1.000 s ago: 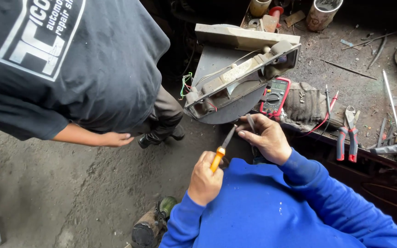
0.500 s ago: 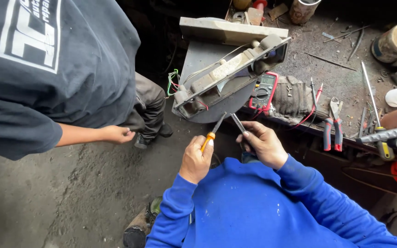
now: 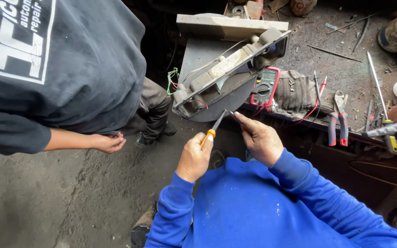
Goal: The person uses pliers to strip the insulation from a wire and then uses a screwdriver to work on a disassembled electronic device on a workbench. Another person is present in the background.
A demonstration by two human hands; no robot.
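Orange-handled screwdriver point(image 3: 213, 128) gripped in the left hand point(image 3: 195, 157); right hand point(image 3: 262, 140) pinches a dark probe point(image 3: 235, 116) below the grey lamp housing point(image 3: 228, 73) overhanging the worktop point(image 3: 345, 69) edge. Probing stage; steady aim needed.

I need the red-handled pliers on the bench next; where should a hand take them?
Grip the pliers by the two red handles, coming from the near bench edge: the handles point toward the person and lie close together, while the metal jaws point away, beside the long screwdriver.
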